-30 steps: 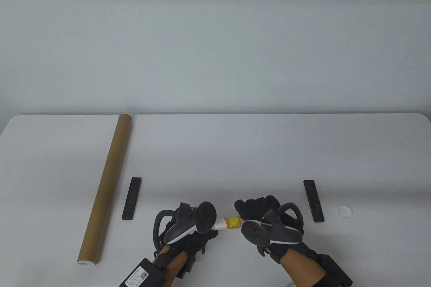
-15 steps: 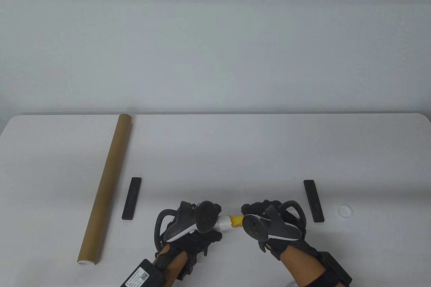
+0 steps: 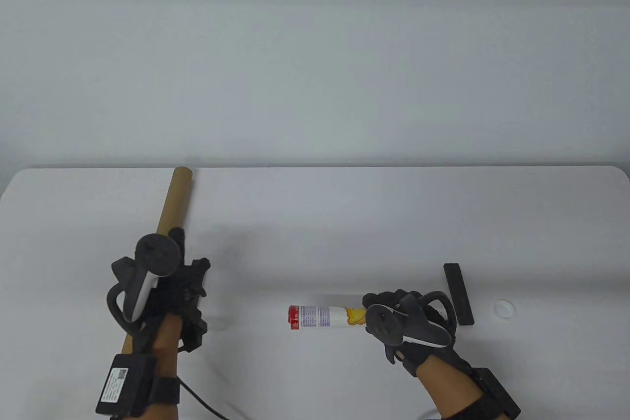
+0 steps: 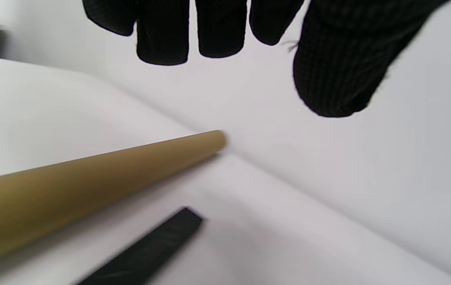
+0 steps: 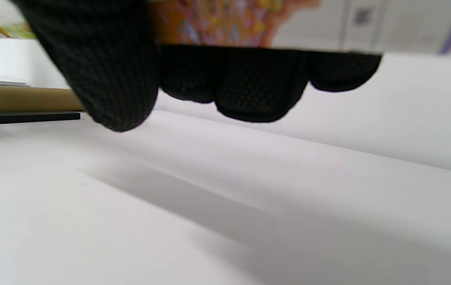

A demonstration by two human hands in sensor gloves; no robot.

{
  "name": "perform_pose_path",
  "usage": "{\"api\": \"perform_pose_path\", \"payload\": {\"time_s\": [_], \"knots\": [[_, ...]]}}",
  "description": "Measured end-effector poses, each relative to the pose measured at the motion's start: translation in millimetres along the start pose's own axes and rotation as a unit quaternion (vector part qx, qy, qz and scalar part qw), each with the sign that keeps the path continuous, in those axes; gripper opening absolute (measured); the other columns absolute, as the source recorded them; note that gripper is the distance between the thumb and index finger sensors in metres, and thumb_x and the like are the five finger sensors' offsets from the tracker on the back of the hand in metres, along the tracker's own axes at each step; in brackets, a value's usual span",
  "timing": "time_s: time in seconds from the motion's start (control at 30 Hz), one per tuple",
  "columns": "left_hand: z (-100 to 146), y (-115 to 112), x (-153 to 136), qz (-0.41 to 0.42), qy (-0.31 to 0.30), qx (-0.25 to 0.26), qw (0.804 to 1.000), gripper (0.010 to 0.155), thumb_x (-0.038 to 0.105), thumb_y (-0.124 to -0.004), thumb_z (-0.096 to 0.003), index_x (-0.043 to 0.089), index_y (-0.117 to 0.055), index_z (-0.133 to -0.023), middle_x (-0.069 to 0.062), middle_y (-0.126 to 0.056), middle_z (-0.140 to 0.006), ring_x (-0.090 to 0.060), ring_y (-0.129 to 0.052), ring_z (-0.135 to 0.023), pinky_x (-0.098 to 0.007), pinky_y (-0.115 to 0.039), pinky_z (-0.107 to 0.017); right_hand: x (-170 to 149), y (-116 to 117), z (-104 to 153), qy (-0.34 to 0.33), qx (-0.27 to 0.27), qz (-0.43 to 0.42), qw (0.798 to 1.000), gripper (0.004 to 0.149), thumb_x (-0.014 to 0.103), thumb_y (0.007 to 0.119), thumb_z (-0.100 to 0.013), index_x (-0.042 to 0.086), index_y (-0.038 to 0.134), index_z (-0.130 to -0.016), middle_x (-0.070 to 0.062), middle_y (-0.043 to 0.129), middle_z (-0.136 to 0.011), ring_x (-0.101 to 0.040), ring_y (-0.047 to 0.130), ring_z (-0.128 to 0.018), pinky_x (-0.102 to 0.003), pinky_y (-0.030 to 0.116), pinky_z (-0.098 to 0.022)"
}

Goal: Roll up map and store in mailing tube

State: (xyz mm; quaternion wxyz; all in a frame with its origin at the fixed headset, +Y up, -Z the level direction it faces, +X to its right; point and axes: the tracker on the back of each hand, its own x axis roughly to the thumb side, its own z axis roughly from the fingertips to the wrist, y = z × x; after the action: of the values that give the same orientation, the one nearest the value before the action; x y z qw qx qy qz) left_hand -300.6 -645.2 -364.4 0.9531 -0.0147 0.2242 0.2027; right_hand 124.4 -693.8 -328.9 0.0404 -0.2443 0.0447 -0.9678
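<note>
Table view shows the right hand [image 3: 393, 314] gripping one end of the rolled map [image 3: 322, 316] above the desk [image 3: 320, 223]. Left hand [image 3: 170, 287] hovers with relaxed, empty fingers over the mailing tube [image 3: 172, 203] lying at left.

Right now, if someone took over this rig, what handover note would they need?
Right hand: grips one end of the rolled map, held level above the table.
Left hand: open, fingers straight above the mailing tube, not gripping it.
The tube lies along the table's left side, a black bar beside it; a second bar and a small white cap sit on the right.
Done: map rolled.
Left: grasp tube, slide map in, probably cap it.
</note>
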Motion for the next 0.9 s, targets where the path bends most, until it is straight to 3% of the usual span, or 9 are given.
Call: {"api": "perform_pose_path", "payload": {"time_s": [0.27,0.5,0.63,0.73,0.9], "knots": [[-37,-50,-56,-0.056,0.141,-0.057,0.987,0.088,0.061,-0.091,-0.0381,0.039,-0.040,-0.107,-0.001,-0.054,-0.114,-0.037,-0.072,-0.103,-0.052,-0.061,-0.077,-1,0,-1,0.003,0.015,-0.005,1.000,0.056,0.042,0.097,-0.044,0.014,0.083,-0.090,0.000,0.095,-0.065,-0.025,0.102,-0.050,-0.053,0.082,-0.050],[-52,-83,-66,-0.118,0.185,-0.098,0.971,0.091,0.057,-0.091,-0.0397,0.036,-0.033,-0.107,-0.003,-0.059,-0.111,-0.033,-0.079,-0.099,-0.049,-0.066,-0.076,-2,0,-1,0.005,0.012,-0.007,1.000,0.056,0.042,0.097,-0.044,0.014,0.083,-0.090,0.000,0.095,-0.064,-0.025,0.102,-0.050,-0.053,0.082,-0.049],[-55,-84,-69,-0.131,0.201,-0.078,0.968,0.087,0.048,-0.093,-0.0409,0.036,-0.037,-0.106,-0.001,-0.067,-0.105,-0.028,-0.083,-0.094,-0.045,-0.074,-0.072,-2,0,-1,0.006,0.011,-0.008,1.000,0.056,0.042,0.096,-0.044,0.014,0.083,-0.090,0.000,0.095,-0.064,-0.025,0.102,-0.050,-0.053,0.082,-0.049],[-54,-76,-70,-0.104,0.197,-0.072,0.972,0.089,0.042,-0.096,-0.0415,0.036,-0.035,-0.106,-0.003,-0.063,-0.105,-0.030,-0.084,-0.090,-0.052,-0.074,-0.071,-5,0,-1,0.010,0.007,-0.014,1.000,0.056,0.042,0.096,-0.044,0.014,0.083,-0.090,0.000,0.095,-0.065,-0.025,0.102,-0.050,-0.053,0.082,-0.049],[-40,-49,-50,-0.106,0.136,-0.029,0.985,0.097,0.039,-0.101,-0.0386,0.038,-0.030,-0.105,-0.003,-0.060,-0.104,-0.027,-0.084,-0.090,-0.049,-0.073,-0.072,-13,-2,0,0.022,-0.002,-0.039,0.999,0.055,0.042,0.096,-0.044,0.014,0.083,-0.090,0.000,0.095,-0.065,-0.025,0.102,-0.050,-0.053,0.082,-0.049]]}}
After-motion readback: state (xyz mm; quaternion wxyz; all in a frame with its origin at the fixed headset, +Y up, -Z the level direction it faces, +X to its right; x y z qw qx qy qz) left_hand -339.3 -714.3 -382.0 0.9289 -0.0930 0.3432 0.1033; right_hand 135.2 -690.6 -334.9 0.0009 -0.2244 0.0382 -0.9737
